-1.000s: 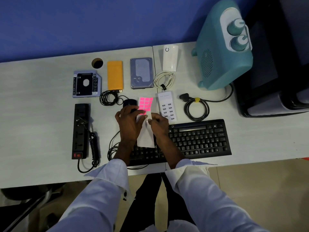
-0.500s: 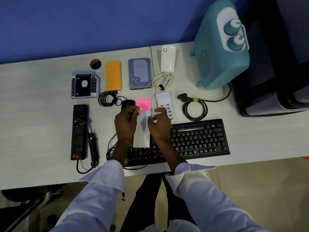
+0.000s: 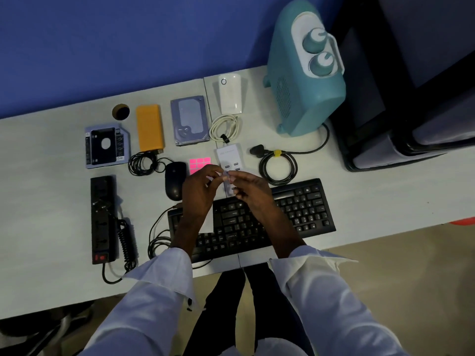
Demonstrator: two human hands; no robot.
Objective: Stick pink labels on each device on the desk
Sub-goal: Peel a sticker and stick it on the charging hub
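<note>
Both hands meet above the desk (image 3: 38, 201), just over the top edge of the black keyboard (image 3: 295, 209) and the near end of the white USB charging hub (image 3: 227, 155). Left hand (image 3: 199, 194) and right hand (image 3: 253, 191) have fingertips pinched together at one spot, w/ something small & pale between them. Probably a label just peeled, being passed or turned sticky-side down, but it's too small and dim to say for sure, and no pink shows on it. Hands are held up off the surface, likely so the adhesive touches nothing before it's aimed.

The label sheet (image 3: 200, 164) lies flat on the desk, between the black mouse (image 3: 174, 183) and the hub, partly hidden by the left hand. What shows is a grid of bright pink rectangles, two rows visible, on white backing; by far the most saturated thing on the desk. It sits central, w/in easy reach of every device.

No pink label can be seen yet on the orange power bank (image 3: 149, 128), the hard drive (image 3: 190, 120), the drive caddy (image 3: 106, 146), the power strip (image 3: 102, 217) or the teal heater (image 3: 305, 80), so the job looks near its start. Hub is closest to the pinch, a likely first target.
</note>
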